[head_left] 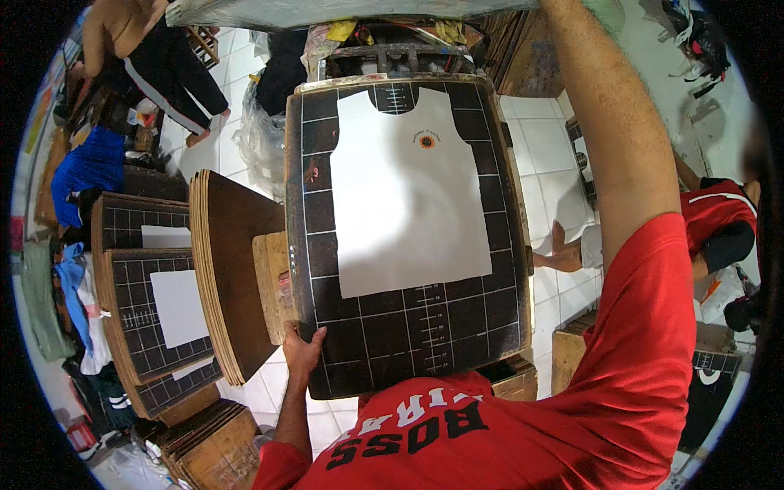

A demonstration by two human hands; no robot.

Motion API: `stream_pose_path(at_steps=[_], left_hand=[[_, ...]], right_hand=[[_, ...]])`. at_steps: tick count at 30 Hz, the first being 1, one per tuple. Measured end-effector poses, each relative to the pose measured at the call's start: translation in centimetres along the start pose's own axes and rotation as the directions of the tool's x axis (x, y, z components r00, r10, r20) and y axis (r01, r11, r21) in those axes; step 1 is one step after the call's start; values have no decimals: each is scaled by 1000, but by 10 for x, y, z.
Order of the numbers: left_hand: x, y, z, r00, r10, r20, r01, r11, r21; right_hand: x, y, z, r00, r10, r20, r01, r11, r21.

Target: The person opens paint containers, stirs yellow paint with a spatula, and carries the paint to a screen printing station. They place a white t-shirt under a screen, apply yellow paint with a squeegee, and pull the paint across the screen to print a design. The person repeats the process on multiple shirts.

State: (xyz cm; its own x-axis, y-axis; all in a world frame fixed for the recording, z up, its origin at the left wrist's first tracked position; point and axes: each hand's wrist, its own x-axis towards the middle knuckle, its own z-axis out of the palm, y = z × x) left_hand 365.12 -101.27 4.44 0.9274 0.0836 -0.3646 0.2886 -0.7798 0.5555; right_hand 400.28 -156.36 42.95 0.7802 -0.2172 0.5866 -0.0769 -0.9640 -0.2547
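Note:
A black board with a white grid [425, 327] is right in front of me. On it lies a flat white sleeveless shirt panel [392, 212]. The panel has a round neckline and a small orange-and-black emblem on its upper right. My left hand [302, 351] grips the board's near left edge, thumb on top, the other fingers partly hidden. My right arm [625, 122] reaches up and forward past the board's right side, and its hand is beyond the upper rim of the view. Near that arm, a pale, framed flat screen [351, 11] is raised at the far end.
Left of the board stand a row of upright wooden boards [233, 278] and stacked grid boards [147, 327] with white pieces on them. A person in dark striped trousers [175, 73] is at the far left. Another in a red shirt [723, 220] sits at right.

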Motion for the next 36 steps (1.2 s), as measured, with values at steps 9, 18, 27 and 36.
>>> stream_pose_path(at_steps=[9, 18, 27, 36], left_hand=[[1, 12, -6, 1000, 0, -1, 0, 1000, 20], [17, 2, 4, 992, -122, 32, 116, 983, 144], [50, -21, 11, 998, 11, 61, -24, 975, 223], [164, 151, 22, 671, 699, -247, -562, 697, 445]], right_hand=[[8, 5, -3, 999, -32, 15, 32, 999, -2], [10, 1, -4, 1000, -16, -8, 15, 999, -45], [-41, -10, -10, 999, 28, -23, -28, 1000, 4], [-53, -7, -11, 1000, 21, -13, -20, 1000, 19]])
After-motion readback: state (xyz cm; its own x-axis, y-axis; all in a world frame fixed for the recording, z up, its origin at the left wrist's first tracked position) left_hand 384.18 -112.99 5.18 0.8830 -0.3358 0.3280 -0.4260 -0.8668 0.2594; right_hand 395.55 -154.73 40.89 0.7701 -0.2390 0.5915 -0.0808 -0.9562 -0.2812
